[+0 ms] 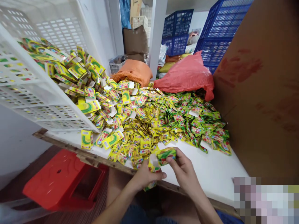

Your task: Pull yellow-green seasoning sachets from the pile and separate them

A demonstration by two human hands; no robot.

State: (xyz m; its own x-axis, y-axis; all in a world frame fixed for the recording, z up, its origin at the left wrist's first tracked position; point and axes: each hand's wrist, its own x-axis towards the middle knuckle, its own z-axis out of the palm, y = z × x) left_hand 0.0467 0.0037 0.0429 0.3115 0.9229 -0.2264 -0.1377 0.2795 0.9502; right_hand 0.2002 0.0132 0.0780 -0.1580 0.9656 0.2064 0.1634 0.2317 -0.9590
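Note:
My left hand is wrapped round a small yellow box whose white end flap stands up. Pinched in my right hand is a green packet, held at the box's upper end; I cannot tell whether part of it is inside. A bit of green and yellow shows below my left hand, too hidden to name. Yellow packets lie heaped just beyond my hands, and green packets spread to the right. More yellow boxes, several with open flaps, spill from the left.
A tipped white crate full of yellow boxes leans at the left. An orange sack and a red bag lie behind the heap. A large cardboard box walls off the right. Blue crates stand behind; a red stool is below left.

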